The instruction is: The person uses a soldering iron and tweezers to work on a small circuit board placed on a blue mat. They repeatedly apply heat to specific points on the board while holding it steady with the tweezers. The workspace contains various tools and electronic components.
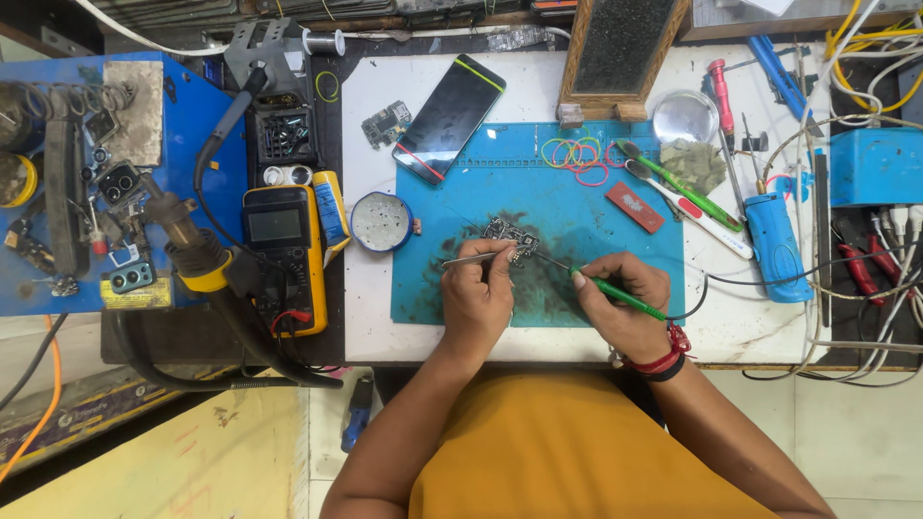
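Left hand (478, 296) pinches tweezers (471, 258), tips on small circuit board (511, 236) mid blue mat (577, 202). Right hand (625, 303) clamped on green soldering iron (615, 296), tip at board's edge.

the near edge of the small circuit board (511, 236) on the blue mat (596, 207) sits behind the left hand (476, 300), and its parts are too small to tell. the tweezers (473, 258) vanish into that fist. right of the board, the green-handled iron (615, 294) runs under the right hand (623, 306); its tip is too fine to place. far above the board, the wooden frame (623, 48) is cut by the top edge.
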